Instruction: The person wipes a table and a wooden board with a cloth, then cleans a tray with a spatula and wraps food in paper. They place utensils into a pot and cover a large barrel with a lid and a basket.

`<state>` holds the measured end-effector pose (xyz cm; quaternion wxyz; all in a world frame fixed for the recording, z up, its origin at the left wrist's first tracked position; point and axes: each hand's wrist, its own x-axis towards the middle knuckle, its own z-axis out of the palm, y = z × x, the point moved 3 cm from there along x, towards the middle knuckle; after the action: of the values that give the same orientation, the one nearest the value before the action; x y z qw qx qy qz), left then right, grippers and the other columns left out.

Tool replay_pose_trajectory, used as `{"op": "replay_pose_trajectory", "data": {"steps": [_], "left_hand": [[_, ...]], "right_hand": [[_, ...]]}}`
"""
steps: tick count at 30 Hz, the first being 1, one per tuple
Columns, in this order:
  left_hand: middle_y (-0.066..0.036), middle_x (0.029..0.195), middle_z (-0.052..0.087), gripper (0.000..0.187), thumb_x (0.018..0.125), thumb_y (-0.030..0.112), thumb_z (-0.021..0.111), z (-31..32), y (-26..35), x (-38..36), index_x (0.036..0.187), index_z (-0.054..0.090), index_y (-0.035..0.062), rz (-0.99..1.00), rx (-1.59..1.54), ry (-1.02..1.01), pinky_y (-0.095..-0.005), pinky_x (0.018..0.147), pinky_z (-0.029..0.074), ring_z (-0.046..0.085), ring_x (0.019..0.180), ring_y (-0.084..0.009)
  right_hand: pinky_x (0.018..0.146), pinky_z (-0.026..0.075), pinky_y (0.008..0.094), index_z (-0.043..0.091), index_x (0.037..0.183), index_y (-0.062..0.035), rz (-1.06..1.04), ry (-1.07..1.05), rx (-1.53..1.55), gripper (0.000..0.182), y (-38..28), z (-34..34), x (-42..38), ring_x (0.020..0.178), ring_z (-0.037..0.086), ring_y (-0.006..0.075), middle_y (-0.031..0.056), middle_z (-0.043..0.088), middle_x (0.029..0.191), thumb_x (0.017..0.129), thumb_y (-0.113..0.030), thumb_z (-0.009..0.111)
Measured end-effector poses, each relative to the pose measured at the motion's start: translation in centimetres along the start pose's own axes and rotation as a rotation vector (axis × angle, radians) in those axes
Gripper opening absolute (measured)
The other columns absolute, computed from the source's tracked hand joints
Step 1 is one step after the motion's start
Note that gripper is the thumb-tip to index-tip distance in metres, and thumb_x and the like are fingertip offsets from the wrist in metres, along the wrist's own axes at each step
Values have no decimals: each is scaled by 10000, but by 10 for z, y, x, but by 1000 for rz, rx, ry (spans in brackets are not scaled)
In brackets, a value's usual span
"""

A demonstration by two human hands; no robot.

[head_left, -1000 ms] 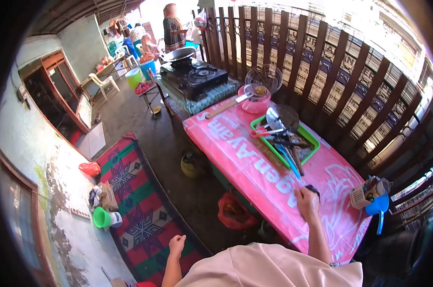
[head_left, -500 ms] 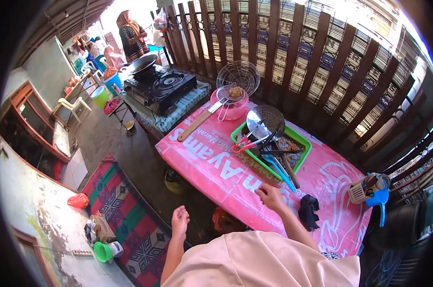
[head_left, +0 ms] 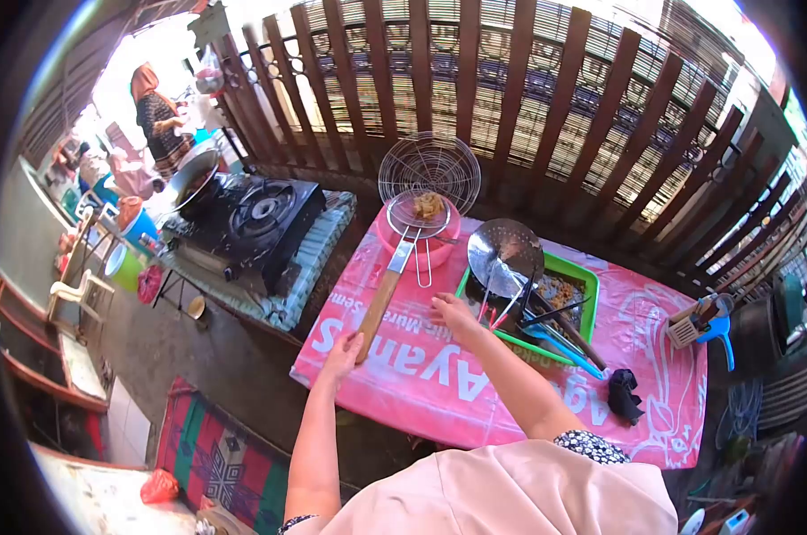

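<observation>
My left hand (head_left: 339, 358) is at the lower end of a long wooden strainer handle (head_left: 381, 308); its fingers are stretched out against the handle's edge, not wrapped round it. The strainer's mesh bowl (head_left: 414, 209) rests over a pink basin (head_left: 395, 234) with a brown fried lump (head_left: 428, 206) in it. My right hand (head_left: 454, 316) hovers above the pink table cover, fingers partly spread and holding nothing. It is between the strainer's wire loop (head_left: 424, 267) and a green tray (head_left: 533, 357). In the tray lie a perforated metal skimmer (head_left: 505, 254), red-handled tongs (head_left: 503, 314) and a blue-handled utensil (head_left: 564, 349).
A large wire skimmer (head_left: 430, 169) leans behind the basin by the wooden fence (head_left: 466, 80). On the left stands a black gas stove (head_left: 243, 223) with a wok (head_left: 194, 183). A black cloth (head_left: 625, 397) and a small basket (head_left: 684, 330) are at the right. Another person (head_left: 158, 120) stands far back.
Both hands have moved forward over the table, the left to the strainer's handle and the right nearer the wire loop. The view has turned, so the stove and table appear shifted.
</observation>
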<state>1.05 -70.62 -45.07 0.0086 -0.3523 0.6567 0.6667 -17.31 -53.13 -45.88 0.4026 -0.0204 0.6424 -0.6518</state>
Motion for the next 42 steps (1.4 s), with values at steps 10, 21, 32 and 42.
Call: {"op": "replay_pose_trajectory", "data": {"steps": [10,21,32,42], "left_hand": [[-30,621,514,195,842,239,534,22,22,12,840,476,53,1,-104,-229,-232,427,420,500,485,-105],[-25,593,500,167,851,219,524,12,88,-48,829,469,62,107,-202,-106,-212,391,396,483,449,-94],[-26,596,495,184,846,239,532,49,63,-65,817,468,70,33,-258,-74,-208,390,396,484,455,-96],[-25,593,501,186,840,243,543,79,43,-82,801,477,73,14,-221,-29,-212,393,396,486,452,-93]], "right_hand": [[494,415,271,506,989,-66,-39,246,265,313,-31,39,84,578,525,143,53,559,759,860,-348,458],[373,275,199,480,970,-40,-153,119,489,288,-43,-12,-21,433,353,65,9,440,608,909,-300,371],[458,375,334,534,907,-73,-334,865,-773,214,-39,-228,-186,514,518,178,47,522,576,885,-255,424],[569,428,424,495,1151,-139,-332,948,-1430,333,-8,-232,-198,672,541,308,130,502,763,828,-220,484]]}}
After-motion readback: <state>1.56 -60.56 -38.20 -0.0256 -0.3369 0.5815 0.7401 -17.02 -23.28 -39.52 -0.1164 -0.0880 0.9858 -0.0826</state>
